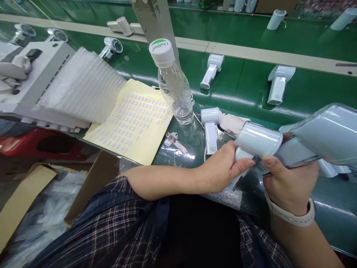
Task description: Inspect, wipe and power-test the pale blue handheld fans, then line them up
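A pale blue device with a cylindrical head (259, 138) is held by its handle in my left hand (223, 167), thumb across the front. My right hand (292, 182), with a light band on the wrist, grips a second pale blue device (329, 134), which looks larger near the camera. The two devices are close together at the right, over the green table (245, 96). Just beyond my left hand, a smaller pale blue device (211, 130) lies on the table. More pale blue parts (327, 168) are partly hidden behind my right hand.
A clear bottle (175, 85) stands beside a yellow sheet of small white stickers (134, 123). Foam wrap (83, 85) lies on a white box at the left. Other devices (277, 85) are on the green surface beyond. An open carton (47, 208) holds plastic bags below left.
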{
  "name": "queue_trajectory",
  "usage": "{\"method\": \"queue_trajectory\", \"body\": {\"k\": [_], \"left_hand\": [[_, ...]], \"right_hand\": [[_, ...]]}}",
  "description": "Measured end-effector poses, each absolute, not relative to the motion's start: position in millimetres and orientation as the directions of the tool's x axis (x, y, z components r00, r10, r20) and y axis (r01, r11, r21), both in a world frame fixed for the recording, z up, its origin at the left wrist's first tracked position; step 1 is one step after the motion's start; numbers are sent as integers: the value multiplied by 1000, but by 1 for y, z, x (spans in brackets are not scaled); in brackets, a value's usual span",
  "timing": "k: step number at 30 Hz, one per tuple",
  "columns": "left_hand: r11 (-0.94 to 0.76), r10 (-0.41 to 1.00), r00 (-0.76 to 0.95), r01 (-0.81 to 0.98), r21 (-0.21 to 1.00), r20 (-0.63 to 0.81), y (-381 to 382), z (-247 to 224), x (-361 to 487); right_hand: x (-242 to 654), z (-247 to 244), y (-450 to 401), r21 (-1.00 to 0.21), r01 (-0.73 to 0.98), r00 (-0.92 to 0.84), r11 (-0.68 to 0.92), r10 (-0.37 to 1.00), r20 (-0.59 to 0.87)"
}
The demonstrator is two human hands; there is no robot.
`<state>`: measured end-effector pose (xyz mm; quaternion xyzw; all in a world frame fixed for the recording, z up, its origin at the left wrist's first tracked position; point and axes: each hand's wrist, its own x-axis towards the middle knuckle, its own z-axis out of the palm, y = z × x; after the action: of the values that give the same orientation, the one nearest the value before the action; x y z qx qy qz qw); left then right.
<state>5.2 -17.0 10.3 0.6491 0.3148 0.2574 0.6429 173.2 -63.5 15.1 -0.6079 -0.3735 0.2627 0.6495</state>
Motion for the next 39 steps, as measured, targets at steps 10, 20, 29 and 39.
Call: {"method": "queue_trajectory", "body": {"k": [10, 20, 29, 39], "left_hand": [[22, 767, 636, 108, 994, -86, -14, 5, 8], [403, 749, 660, -379, 833, -62, 36, 6, -3], [384, 668, 741, -420, 822, 67, 34, 7, -5], [336, 598, 793, -378, 862, 115, 35, 0, -8]], "right_hand": [[171, 10, -58, -979, 26, 615, 202, 769, 175], [186, 19, -59, -932, -332, 184, -143, 960, -212], [187, 13, -66, -965, -259, 71, -35, 996, -55], [189, 0, -57, -972, -234, 105, 25, 994, 0]]}}
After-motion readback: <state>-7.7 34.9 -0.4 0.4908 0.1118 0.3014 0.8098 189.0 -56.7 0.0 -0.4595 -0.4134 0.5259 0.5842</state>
